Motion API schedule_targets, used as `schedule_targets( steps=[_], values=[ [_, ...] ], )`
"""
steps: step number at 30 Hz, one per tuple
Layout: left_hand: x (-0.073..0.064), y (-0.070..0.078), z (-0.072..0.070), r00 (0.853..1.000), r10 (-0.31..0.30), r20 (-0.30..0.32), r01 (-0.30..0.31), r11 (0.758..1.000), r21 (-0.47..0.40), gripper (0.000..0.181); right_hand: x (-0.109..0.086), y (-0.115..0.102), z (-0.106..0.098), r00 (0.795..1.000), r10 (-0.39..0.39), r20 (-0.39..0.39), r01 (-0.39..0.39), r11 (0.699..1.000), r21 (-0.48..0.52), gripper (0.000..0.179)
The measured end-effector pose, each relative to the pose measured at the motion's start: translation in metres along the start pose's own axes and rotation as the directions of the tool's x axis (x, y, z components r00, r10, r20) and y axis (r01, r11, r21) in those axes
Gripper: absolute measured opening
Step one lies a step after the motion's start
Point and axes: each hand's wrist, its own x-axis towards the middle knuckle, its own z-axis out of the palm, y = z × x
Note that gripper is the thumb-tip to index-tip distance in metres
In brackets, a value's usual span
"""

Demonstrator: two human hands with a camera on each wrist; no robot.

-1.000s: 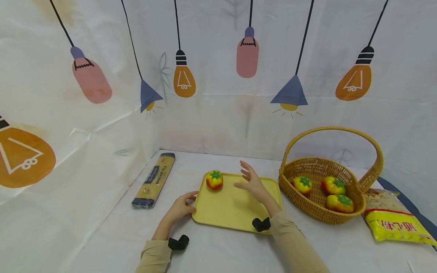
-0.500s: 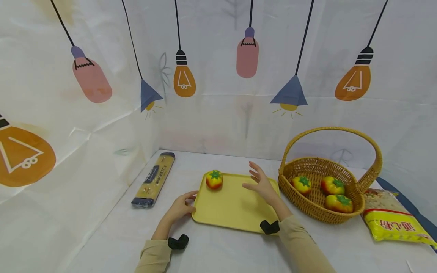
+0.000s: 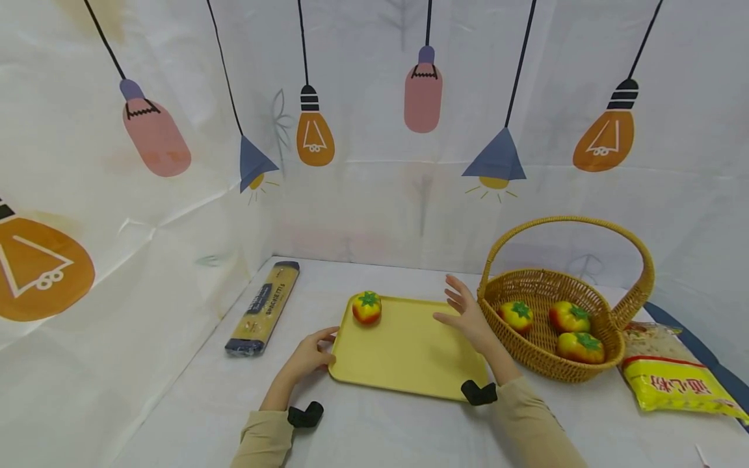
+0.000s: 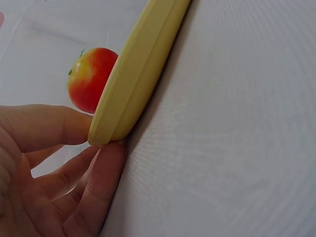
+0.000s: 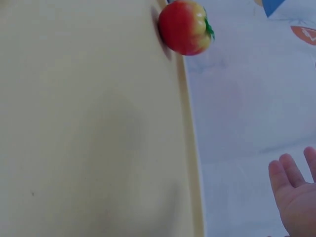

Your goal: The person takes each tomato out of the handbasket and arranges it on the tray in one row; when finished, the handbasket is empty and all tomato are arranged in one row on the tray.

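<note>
A yellow rectangular tray (image 3: 404, 351) lies on the white table. On its far left corner sits a red-and-yellow tomato-like fruit (image 3: 367, 308) with a green leafy top. My left hand (image 3: 310, 354) pinches the tray's left edge; in the left wrist view the thumb (image 4: 54, 127) is against the rim and the fingers are beneath it. My right hand (image 3: 471, 320) hovers over the tray's right part, fingers spread and holding nothing. In the right wrist view, its fingers (image 5: 291, 173) show at the lower right, apart from the fruit.
Right of the tray stands a wicker basket (image 3: 544, 367) with a tall handle and 3 similar fruits inside. A yellow food bag (image 3: 681, 387) lies beyond it. A spaghetti packet (image 3: 264, 309) lies to the left. Printed white sheeting (image 3: 374, 214) walls the back and left.
My right hand has moved to the right across the tray, toward the basket, with its fingers still spread. My left hand has stayed at the tray's left edge.
</note>
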Motion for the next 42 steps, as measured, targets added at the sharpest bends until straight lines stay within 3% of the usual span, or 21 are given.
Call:
schedule_targets(
  steps=[19,26,42],
  values=[
    [0.001,-0.001,0.001,1.0,0.011,-0.003,-0.011,1.0,0.015,0.066,-0.023,-0.012,-0.042,0.994,-0.01,-0.112,0.005,0.999,-0.045,0.081],
    [0.001,-0.002,0.001,1.0,0.011,-0.005,-0.011,1.0,0.027,0.066,-0.03,-0.013,-0.054,0.982,-0.039,-0.187,0.028,0.998,-0.058,0.081],
    [-0.001,-0.002,0.0,1.0,0.012,-0.013,-0.011,0.999,0.03,0.066,-0.046,-0.014,-0.084,0.952,0.038,-0.303,-0.066,0.994,-0.082,0.079]
  ],
)
